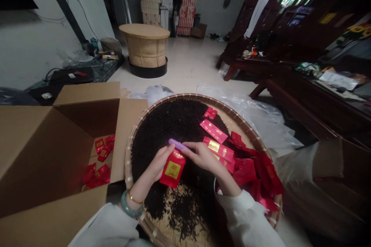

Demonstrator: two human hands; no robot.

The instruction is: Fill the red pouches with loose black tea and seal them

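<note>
Over the round woven bamboo tray (pixel 129 139), my left hand (pixel 160 160) grips a filled red tea packet (pixel 173 170) with a gold label, upright. A slim purple bag clip (pixel 178 144) lies across the packet's top edge. My right hand (pixel 201 155) has its fingers closed on the right end of this clip, while my left fingertips touch its left part. Dark, twisted tea leaves (pixel 171 117) heap in the tray below and behind my hands. Beside my right forearm lie several flat red packets (pixel 246 170), overlapping in a loose pile.
At the left stands an open cardboard box (pixel 87 94) with several red packets (pixel 100 173) at its bottom. Clear plastic sheeting (pixel 255 117) spreads on the floor behind and right of the tray. Farther off are a round wooden table (pixel 145 32) and dark wooden furniture (pixel 304 104).
</note>
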